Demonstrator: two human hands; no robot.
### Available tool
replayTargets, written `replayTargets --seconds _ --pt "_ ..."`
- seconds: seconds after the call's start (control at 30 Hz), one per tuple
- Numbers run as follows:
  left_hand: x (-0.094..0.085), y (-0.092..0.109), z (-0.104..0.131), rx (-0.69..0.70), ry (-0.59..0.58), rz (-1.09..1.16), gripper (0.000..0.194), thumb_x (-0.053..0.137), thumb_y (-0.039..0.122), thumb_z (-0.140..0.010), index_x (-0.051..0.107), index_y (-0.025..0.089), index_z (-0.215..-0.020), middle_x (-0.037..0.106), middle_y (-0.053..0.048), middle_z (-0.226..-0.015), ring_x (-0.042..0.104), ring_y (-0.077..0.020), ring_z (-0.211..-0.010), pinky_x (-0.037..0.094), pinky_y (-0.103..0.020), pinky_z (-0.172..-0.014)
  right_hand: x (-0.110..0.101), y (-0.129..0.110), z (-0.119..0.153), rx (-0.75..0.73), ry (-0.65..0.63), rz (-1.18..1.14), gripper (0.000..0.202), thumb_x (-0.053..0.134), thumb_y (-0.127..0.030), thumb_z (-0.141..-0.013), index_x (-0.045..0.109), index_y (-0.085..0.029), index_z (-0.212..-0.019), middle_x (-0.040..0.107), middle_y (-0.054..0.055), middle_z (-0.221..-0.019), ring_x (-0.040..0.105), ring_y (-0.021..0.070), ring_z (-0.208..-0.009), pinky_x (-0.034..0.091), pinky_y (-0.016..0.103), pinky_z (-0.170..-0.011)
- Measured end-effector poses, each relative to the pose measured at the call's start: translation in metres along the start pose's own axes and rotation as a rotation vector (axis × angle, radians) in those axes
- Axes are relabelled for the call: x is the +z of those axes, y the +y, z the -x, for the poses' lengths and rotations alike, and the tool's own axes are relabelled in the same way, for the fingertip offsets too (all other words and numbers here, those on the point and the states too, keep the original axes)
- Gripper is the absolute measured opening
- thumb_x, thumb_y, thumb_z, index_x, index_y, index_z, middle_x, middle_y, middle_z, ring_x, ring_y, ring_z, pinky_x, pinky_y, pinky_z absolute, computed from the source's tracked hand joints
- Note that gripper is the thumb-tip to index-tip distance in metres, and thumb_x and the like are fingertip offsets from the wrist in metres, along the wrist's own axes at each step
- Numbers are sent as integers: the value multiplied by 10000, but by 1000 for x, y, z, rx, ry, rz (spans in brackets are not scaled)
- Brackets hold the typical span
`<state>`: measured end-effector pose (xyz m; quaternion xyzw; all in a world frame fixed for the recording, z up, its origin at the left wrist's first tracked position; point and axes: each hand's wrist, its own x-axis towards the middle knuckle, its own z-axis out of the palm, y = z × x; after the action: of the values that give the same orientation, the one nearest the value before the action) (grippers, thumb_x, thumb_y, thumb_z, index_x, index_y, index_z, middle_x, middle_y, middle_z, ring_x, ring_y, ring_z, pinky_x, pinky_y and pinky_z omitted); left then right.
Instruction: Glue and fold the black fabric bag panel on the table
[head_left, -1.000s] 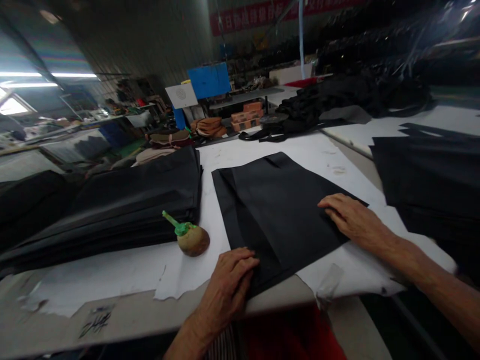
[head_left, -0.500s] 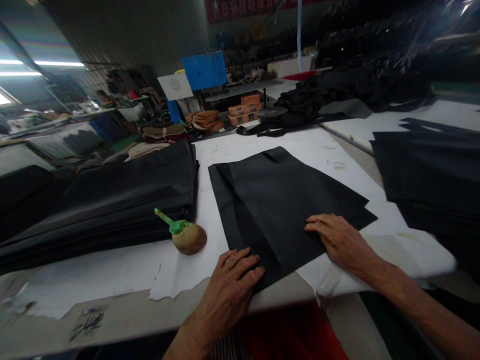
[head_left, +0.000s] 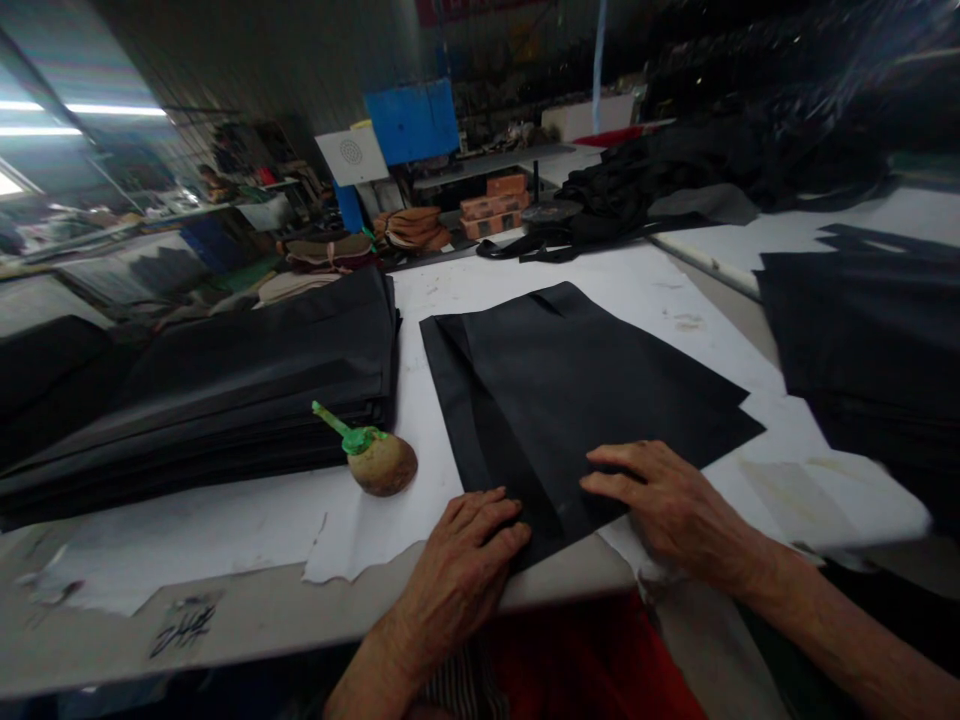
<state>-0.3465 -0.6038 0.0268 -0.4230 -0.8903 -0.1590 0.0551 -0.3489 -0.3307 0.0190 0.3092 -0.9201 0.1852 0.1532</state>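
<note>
A black sheet of material [head_left: 570, 390], folded over along its left side, lies on the white paper covering the table. My left hand [head_left: 476, 545] rests with its fingers on the sheet's lower left corner, laid flat over the fold. Above the sheet's lower right part is my right hand [head_left: 660, 495], its fingers apart and bent a little, touching or just over the surface. Left of the sheet stands a round brownish pot [head_left: 382, 466] with a green top and a green stick poking out of it.
A thick stack of black sheets [head_left: 225, 370] lies to the left, and another black pile [head_left: 870, 330] to the right. Behind are brown bundles [head_left: 412, 230], reddish blocks [head_left: 495, 207] and a heap of black straps [head_left: 675, 180]. The table's front edge [head_left: 255, 635] runs close to me.
My right hand has slid left and slightly nearer across the black sheet. My left hand stays at the lower left corner. The view has shifted slightly.
</note>
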Motion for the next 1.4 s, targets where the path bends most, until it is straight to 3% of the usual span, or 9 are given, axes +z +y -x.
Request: replayTargets --seconds 0.17,0.43,0.6,0.83,1.0,1.17,1.23,1.4 --pt "-1 2 -1 -8 -10 -27 305 449 87 -845 554 228 -1094 604 -64 -1158 509 -222 -1151 448 -434 -936 4 -25 -9 -194 -148 -82 384 402 -69 -879 551 -260 -1177 579 91 -1109 548 214 -941 400 388 -799" --pt "-3 1 1 -31 -33 -13 313 450 89 -838 559 231 -1094 613 -50 -1175 506 -218 -1172 422 -451 -972 8 -28 -10 -81 -208 -107 333 451 -62 -862 594 -240 -1103 580 76 -1044 521 217 -897 363 377 -776" --pt "-13 4 1 -54 -150 8 393 446 97 -814 512 224 -1179 562 -53 -1258 460 -206 -1222 364 -444 -1031 10 -28 -11 0 -196 -163 368 452 -50 -839 628 -274 -1073 577 69 -1042 515 219 -904 349 386 -791" --pt "-8 8 6 -68 -179 -55 452 454 448 -897 410 283 -1316 513 -66 -1293 422 -255 -1238 363 -491 -997 11 -18 -9 -80 -152 -178 357 435 -67 -843 618 -265 -1077 603 48 -1026 536 201 -910 362 364 -781" --pt "-3 6 8 -54 -182 -50 466 415 468 -910 384 284 -1337 485 -69 -1323 384 -253 -1268 344 -489 -1012 11 -18 -9 -115 -68 -166 378 360 -46 -868 595 -221 -1107 623 55 -1019 554 180 -908 386 337 -787" --pt "-6 4 8 -52 -180 4 477 458 446 -896 384 278 -1335 490 -79 -1321 394 -277 -1263 348 -531 -1005 13 -25 -12 -88 -113 -47 395 394 -62 -846 587 -248 -1137 594 68 -980 541 210 -839 393 375 -747" --pt "-9 2 11 -59 -127 93 419 465 398 -903 422 269 -1298 505 -73 -1306 411 -260 -1253 352 -511 -1017 14 -26 -11 -83 -108 -36 390 395 -58 -840 597 -240 -1119 584 72 -979 535 209 -844 394 373 -754" --pt "-13 -4 22 -246 231 376 306 369 154 -923 479 228 -1199 559 -58 -1204 480 -159 -1176 437 -341 -972 18 -24 -8 -106 -72 -26 439 357 -32 -835 590 -245 -1141 573 78 -985 525 211 -858 395 373 -757"
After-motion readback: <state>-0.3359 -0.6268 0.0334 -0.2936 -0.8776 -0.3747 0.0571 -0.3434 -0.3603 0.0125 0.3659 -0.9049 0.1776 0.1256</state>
